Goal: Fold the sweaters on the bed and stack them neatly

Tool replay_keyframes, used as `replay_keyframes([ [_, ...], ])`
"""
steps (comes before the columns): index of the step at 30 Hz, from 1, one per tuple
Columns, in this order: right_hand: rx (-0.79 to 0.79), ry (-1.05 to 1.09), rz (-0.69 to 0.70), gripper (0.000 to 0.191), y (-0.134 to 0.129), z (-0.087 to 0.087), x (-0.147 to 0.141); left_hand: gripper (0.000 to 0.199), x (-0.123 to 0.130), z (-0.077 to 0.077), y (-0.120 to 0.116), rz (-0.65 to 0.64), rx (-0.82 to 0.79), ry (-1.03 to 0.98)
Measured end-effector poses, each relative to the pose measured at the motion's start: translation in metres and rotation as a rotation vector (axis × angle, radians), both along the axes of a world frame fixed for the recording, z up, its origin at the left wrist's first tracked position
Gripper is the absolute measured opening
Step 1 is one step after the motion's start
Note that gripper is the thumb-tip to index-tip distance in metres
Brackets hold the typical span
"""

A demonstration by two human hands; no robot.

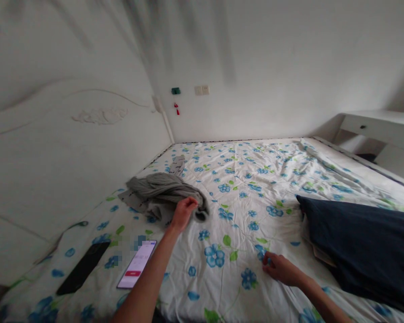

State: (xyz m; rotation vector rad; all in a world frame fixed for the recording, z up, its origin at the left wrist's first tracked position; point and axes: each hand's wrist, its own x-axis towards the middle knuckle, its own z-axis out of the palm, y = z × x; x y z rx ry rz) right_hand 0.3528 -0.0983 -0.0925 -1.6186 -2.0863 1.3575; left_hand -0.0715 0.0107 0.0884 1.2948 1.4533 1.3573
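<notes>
A crumpled grey garment (pixel 164 188) lies on the flowered bed sheet (pixel 235 215), left of the middle. Its exact kind cannot be made out in the heap. My left hand (pixel 184 213) is closed in a pinch on its right side, where the cloth bunches up. Low over the sheet, my right hand (pixel 281 268) has its fingers loosely bent and slightly apart, with nothing visible in them. To the right of that hand lies a folded dark blue cloth item (pixel 363 246).
Near my left forearm lie a phone with a lit screen (pixel 136 264) and a black phone (pixel 84 268). A white headboard (pixel 70 157) stands on the left. A white desk-like unit (pixel 380 130) is at the right. Beyond the bed is a wall with sockets (pixel 202 90).
</notes>
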Motion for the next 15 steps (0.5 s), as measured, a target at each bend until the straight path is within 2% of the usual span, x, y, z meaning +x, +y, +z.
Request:
replay_keyframes([
  [4,-0.277,0.348,-0.186,0.059,-0.004,0.005,-0.008,0.021,0.086,-0.004,-0.058,-0.578,-0.045,0.006],
  [6,-0.413,0.565,-0.282,0.081,-0.008,0.011,-0.012,0.023,0.125,-0.015,-0.088,-0.842,-0.089,0.054],
  [8,-0.484,0.726,-0.329,0.088,-0.014,0.017,-0.017,0.024,0.157,-0.030,-0.113,-1.067,-0.114,0.113],
  [10,-0.459,0.786,-0.378,0.082,-0.019,0.020,-0.026,0.028,0.176,-0.047,-0.131,-1.247,-0.146,0.198],
  [12,-0.386,0.810,-0.450,0.070,-0.021,0.022,-0.036,0.036,0.181,-0.060,-0.138,-1.368,-0.190,0.292],
  [15,-0.336,0.858,-0.537,0.060,-0.015,0.033,-0.042,0.046,0.169,-0.065,-0.130,-1.404,-0.223,0.372],
])
